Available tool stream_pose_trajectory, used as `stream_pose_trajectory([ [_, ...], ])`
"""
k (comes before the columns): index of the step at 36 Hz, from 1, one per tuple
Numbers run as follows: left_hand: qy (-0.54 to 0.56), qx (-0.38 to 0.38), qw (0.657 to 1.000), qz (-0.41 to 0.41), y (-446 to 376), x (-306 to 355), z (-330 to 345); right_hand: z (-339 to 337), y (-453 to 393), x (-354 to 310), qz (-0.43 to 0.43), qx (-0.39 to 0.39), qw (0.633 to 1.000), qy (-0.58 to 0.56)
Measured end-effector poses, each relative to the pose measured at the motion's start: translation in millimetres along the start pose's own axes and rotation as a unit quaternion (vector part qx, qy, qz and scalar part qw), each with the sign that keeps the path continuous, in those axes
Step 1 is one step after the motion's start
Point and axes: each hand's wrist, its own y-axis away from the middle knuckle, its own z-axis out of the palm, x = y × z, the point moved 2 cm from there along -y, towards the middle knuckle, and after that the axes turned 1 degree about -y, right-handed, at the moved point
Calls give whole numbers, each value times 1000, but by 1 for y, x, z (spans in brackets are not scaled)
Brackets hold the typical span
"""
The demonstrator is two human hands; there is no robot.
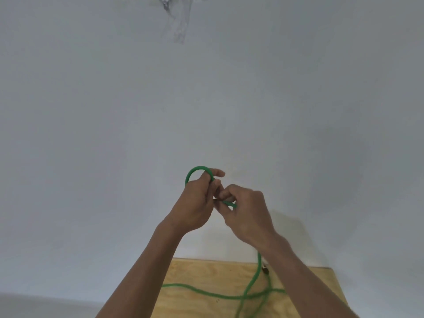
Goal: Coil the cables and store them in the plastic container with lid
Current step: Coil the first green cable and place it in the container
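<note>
A green cable (195, 171) arches in a small loop over my left hand (197, 203), whose fingers are curled round it. My right hand (246, 214) pinches a short piece of the same cable just right of the left hand, the two hands nearly touching. Both are raised in front of a white wall. From under my right wrist the cable hangs down and lies in loose crossing strands on a plywood table (197, 271). A small dark connector lies on the wood beside my right forearm. The plastic container is out of view.
The white wall (206, 99) fills most of the view, with a scuffed mark near its top. The plywood table's back edge meets the wall low in the frame; its right edge runs diagonally toward the bottom right.
</note>
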Motion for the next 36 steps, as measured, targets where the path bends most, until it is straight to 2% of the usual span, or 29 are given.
stream_pose_trajectory([
  [2, -42, -8, 999, -7, 3, -4, 0, -13, -8, -1, -3, -67, 997, -23],
  [4, -9, -42, 999, -15, 8, -6, -1, -28, -16, -3, -9, -142, 989, -27],
  [7, 41, -67, 996, -39, 14, -5, -2, -46, -28, -7, -44, -180, 982, -33],
  [11, 156, -103, 980, -68, 17, 7, 3, -57, -40, -17, -92, -151, 981, -82],
  [17, 325, -154, 929, -92, 20, 29, 1, -64, -46, -17, -123, -86, 968, -199],
  [22, 414, -168, 893, -60, 24, 43, 10, -59, -47, 5, -58, -43, 948, -309],
  [25, 448, -193, 872, -45, 24, 53, 17, -47, -35, 16, 4, -57, 932, -358],
  [26, 463, -201, 862, -41, 24, 56, 19, -42, -29, 17, 4, -64, 929, -365],
  [30, 502, -214, 838, -33, 20, 63, 20, -31, -7, 19, -44, -69, 958, -276],
  [33, 526, -198, 826, -34, 15, 68, 21, -16, -1, 22, -1, -115, 961, -251],
  [36, 531, -175, 828, -38, 9, 72, 21, -12, 9, 17, 80, -113, 927, -348],
])
